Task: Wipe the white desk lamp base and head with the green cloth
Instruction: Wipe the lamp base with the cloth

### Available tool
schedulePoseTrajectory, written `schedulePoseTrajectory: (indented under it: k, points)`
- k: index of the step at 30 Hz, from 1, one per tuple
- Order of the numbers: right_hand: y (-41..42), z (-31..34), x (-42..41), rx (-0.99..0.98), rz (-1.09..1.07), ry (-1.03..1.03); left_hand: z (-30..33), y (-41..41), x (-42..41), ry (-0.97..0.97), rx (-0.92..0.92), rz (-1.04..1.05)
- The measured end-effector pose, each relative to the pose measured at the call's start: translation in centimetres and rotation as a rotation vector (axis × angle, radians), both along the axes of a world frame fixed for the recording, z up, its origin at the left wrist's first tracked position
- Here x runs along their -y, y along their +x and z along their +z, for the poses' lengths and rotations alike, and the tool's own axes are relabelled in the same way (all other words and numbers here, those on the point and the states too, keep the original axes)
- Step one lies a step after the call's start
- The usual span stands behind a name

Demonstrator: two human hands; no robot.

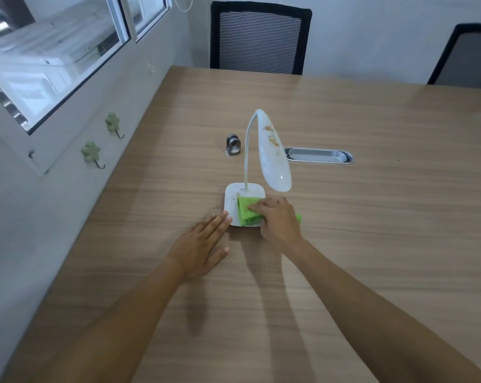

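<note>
The white desk lamp stands mid-table. Its square base carries a few brown crumbs near the neck, and its long oval head arches toward me with brown specks on its upper part. My right hand presses the folded green cloth onto the right half of the base; a corner of the cloth pokes out to the right of the hand. My left hand lies flat on the wooden table, fingers apart, its fingertips touching the base's front-left edge.
A small grey metal sharpener-like object stands behind the lamp on the left. An oval metal cable port is set into the table on the right. Two black mesh chairs stand at the far edge. The wall with hooks runs along the left.
</note>
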State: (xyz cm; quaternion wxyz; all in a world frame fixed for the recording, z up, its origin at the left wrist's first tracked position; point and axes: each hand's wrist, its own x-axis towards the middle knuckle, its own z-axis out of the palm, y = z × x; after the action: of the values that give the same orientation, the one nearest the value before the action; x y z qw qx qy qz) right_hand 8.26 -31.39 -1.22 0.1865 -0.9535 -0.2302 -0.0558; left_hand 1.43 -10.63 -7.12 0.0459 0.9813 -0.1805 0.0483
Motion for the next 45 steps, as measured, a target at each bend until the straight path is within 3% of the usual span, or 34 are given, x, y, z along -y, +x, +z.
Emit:
schedulePoseTrajectory:
  k: [6, 9, 12, 18, 24, 30, 38, 45]
  points:
    - [-3.9, -1.1, 3.2, 0.14, 0.081, -0.087, -0.4, 0.0, 0.1, -0.033, -0.012, 0.015]
    - [-3.1, 0.2, 3.1, 0.155, 0.009, -0.025, -0.2, 0.0, 0.1, -0.024, -0.017, 0.009]
    - [-1.3, 1.7, 1.6, 0.098, -0.092, -0.005, -0.2, 0.0, 0.0, -0.01, -0.012, 0.011]
    - [-0.6, 1.1, 0.3, -0.073, -0.041, -0.13, -0.1, 0.0, 0.1, 0.008, 0.002, 0.008]
    - [-4.5, -0.7, 2.5, 0.119, 0.025, -0.186, -0.2, 0.2, -0.2, -0.012, -0.012, -0.015]
    - [-1.7, 1.5, -1.1, 0.277, -0.026, -0.169, -0.6, -0.3, -0.6, -0.05, 0.003, -0.007]
    - [0.2, 1.2, -5.5, 0.199, -0.084, -0.409, -0.4, -0.2, -0.7, -0.046, 0.018, -0.02]
    - [-2.1, -0.4, -1.2, 0.175, -0.06, -0.297, -0.3, -0.4, -0.7, -0.062, 0.03, -0.016]
